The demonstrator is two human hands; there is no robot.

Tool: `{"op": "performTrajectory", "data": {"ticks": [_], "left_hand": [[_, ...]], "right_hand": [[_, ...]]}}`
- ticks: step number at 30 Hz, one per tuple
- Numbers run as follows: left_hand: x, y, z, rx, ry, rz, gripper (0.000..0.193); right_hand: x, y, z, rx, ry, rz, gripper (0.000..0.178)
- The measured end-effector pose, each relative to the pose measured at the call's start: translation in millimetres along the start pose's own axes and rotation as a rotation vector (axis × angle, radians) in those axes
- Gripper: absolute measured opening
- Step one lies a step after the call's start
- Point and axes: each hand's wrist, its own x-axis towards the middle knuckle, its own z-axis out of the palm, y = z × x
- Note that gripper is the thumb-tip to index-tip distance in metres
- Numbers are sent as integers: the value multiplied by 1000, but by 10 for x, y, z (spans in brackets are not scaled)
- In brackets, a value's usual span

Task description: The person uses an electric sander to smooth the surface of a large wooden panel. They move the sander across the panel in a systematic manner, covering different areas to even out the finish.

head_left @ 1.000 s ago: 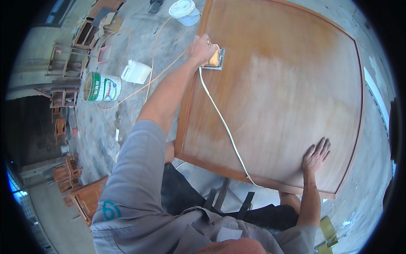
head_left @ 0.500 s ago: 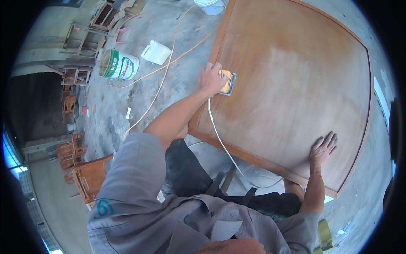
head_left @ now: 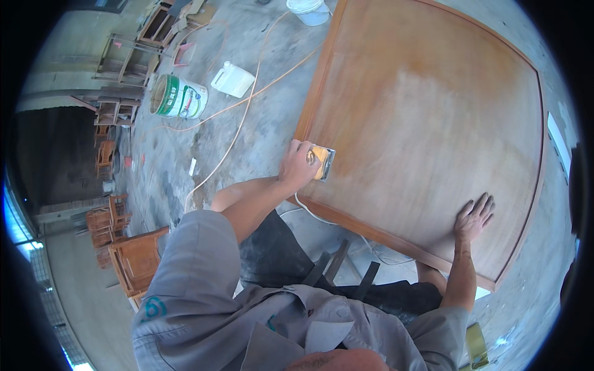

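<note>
My left hand (head_left: 297, 166) is closed around an orange electric sander (head_left: 321, 161) with a flat dark base. The sander rests on a large framed wooden panel (head_left: 414, 142), near its left edge and lower left corner. A white cord (head_left: 317, 216) runs from beneath my left hand over the near edge of the panel. On the panel's near right part, my right hand (head_left: 473, 217) lies flat with fingers spread, holding nothing; its fingertips look dusty. The panel's face is pale in the middle and near part, browner toward the far edge.
A white and green bucket (head_left: 180, 98), a white jug (head_left: 232, 80) and a pale bucket (head_left: 308, 11) stand on the concrete floor. An orange hose (head_left: 245, 105) trails across it. Wooden furniture pieces (head_left: 137, 260) stand at the left. Dark support legs (head_left: 337, 263) show below the panel.
My left hand has drawn the sander toward me and slightly left along the panel's left side. The cord now hangs nearer the panel's edge. My right hand stays in place.
</note>
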Motion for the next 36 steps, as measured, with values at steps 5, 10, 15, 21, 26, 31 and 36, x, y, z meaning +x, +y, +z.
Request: {"op": "performTrajectory", "data": {"ticks": [5, 10, 15, 21, 26, 31, 36], "left_hand": [[495, 89, 42, -1, 10, 49, 27], [1291, 240, 156, 10, 17, 91, 27], [2074, 443, 186, 11, 3, 113, 32], [2983, 685, 240, 86, -40, 43, 43], [3370, 730, 257, 88, -32, -5, 45], [2833, 655, 224, 147, -20, 34, 43], [1925, 393, 168, 62, -24, 28, 37]], "right_hand": [[17, -46, -88, 23, -19, 1, 63], [13, -46, -88, 20, -18, -6, 63], [-3, -11, -74, 24, -19, -12, 63], [-2, -42, -135, 41, -44, -18, 63], [4, -92, -198, 53, -57, -16, 62], [-4, -33, -140, 51, -32, -18, 62], [2, -10, -44, 50, 17, -17, 62]]}}
